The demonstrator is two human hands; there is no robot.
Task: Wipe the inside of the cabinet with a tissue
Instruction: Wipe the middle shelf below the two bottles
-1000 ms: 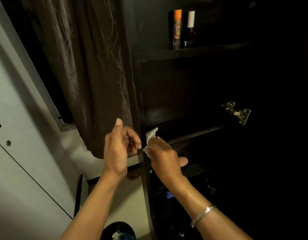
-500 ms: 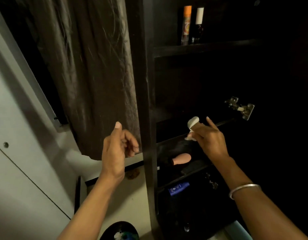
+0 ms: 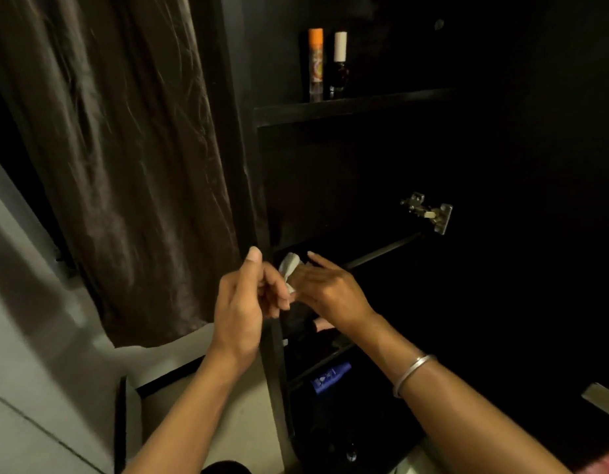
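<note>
Here, both hands — left hand (image 3: pixel 243 302), right hand (image 3: pixel 330 292) — seemingly pinching tissue (image 3: pixel 289 268), cabinet (image 3: pixel 347 107) front.

**No readable text**

Nothing legible is showing anywhere. The blue bottle (image 3: pixel 330 377) lying on the lower shelf is carrying white markings, too blurred to read. The orange-capped can (image 3: pixel 316 65) standing on the upper shelf is showing a colourful label, but its lettering is not resolving in the dim light.

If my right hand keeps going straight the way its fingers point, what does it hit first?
Probably the front edge of the middle shelf just past the right hand, which holds the tissue; depth is unclear in the dark.
</note>
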